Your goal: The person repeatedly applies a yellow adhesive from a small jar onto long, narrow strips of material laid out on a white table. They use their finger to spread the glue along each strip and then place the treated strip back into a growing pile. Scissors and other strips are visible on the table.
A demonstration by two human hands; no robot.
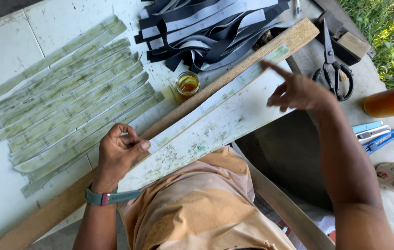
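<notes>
1. Since the white table [3, 55] gives flat room, roughly a dozen pale green strips [72, 99] lie side by side at left, none overlapping much.
2. One wooden plank [178, 115] runs diagonally as a work bed; one strip [215, 99] lies along it.
3. Left hand [118, 153] pinches the strip's lower end; right hand [298, 90] loosely open, forefinger pressing the upper end, which keeps it taut.
4. One heap of black-and-white strips [206, 32] at top centre, uncountable.
5. One pair of scissors [333, 69], one small jar [187, 83] of amber liquid just above the plank, within reach.

Open board surface between the hands; small glass jar [187, 84] and black strip pile [211, 32] just beyond.
</notes>
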